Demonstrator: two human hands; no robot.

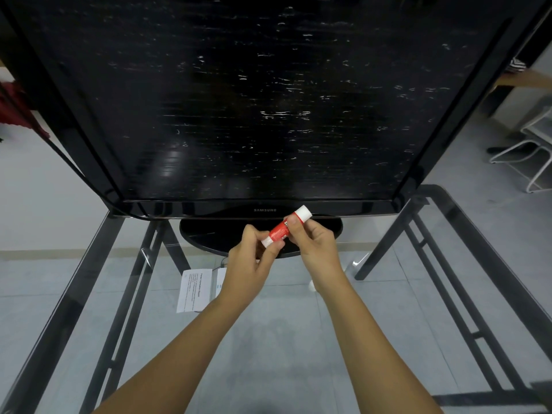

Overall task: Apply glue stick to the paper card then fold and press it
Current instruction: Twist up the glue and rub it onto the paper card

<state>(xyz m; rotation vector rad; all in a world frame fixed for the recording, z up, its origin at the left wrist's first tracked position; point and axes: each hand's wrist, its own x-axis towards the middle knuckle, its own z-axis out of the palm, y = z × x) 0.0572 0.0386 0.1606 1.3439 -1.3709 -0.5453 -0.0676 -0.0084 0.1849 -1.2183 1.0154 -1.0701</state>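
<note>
A red glue stick [280, 230] with white ends is held up over the glass table, tilted up to the right. My left hand [251, 264] pinches its lower white end, and my right hand [313, 243] grips the red body near the white cap. A white paper card [194, 289] with printed text lies flat on the glass, just left of my left wrist, partly hidden by it.
A big black monitor [239, 100] on an oval stand [209, 234] fills the far side of the glass table [298, 339]. The table's dark metal frame [448, 264] shows through the glass. White chair legs [534, 150] stand on the floor at right.
</note>
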